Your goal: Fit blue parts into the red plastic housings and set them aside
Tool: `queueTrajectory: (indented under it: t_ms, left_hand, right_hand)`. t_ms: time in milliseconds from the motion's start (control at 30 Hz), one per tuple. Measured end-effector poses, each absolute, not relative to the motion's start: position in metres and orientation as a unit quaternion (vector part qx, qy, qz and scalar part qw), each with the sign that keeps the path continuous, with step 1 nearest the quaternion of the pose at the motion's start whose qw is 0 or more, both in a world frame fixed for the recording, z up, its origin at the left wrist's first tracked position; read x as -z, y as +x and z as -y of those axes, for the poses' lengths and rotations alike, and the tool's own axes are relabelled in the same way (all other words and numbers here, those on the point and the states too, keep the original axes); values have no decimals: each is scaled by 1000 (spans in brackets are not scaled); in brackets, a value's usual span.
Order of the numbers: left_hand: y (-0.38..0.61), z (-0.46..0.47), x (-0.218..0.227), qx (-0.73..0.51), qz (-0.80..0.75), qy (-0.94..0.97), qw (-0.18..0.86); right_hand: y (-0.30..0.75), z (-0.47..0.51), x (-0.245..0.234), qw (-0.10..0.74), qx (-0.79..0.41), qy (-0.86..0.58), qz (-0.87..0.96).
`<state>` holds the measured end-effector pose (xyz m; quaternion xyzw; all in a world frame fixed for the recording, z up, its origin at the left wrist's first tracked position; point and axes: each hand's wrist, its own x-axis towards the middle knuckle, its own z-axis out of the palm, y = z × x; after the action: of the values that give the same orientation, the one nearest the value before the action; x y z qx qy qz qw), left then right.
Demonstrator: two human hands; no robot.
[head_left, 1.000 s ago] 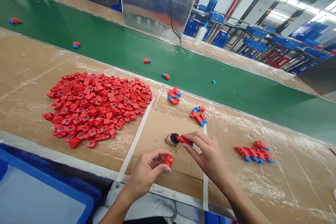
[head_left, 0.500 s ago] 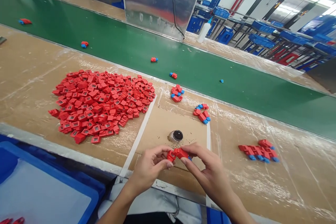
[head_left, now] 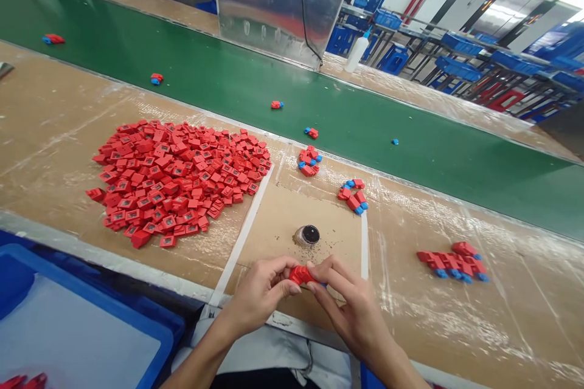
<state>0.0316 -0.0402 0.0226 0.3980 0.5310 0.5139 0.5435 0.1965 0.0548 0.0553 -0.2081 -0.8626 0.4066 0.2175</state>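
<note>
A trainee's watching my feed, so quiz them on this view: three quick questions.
1. True or false: the left hand and the right hand both grip red parts.
2. The big red heap lies: (a) on the green belt; (b) on the brown worktop, left of the cardboard sheet; (c) right of that sheet.
3. What stands on the sheet just beyond the hands?

Key: 1 true; 2 b; 3 a small round container, dark on top.

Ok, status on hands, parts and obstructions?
Left hand, right hand: both gripping. Red pieces together between them, fit unclear. Jar just beyond, apparently not obstructing.
</note>
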Motion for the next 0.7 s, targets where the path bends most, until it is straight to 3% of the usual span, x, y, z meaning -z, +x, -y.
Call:
queueTrajectory:
  t_ms: [267, 500, 600, 700]
  left_hand:
    - [30, 41, -25, -481, -568, 438, 504]
    - [7, 34, -35, -445, -557, 384, 587]
    - [-32, 31, -51, -422, -706, 397, 408]
    - [-68, 27, -63, -286, -852, 392, 197]
  right_hand:
    - [194, -45, -51, 229, -354, -223, 879]
    - [211, -84, -45, 285, -353, -298, 840]
    - [258, -141, -36, 317, -247, -439, 803]
    - [309, -197, -26, 300, -177, -537, 768]
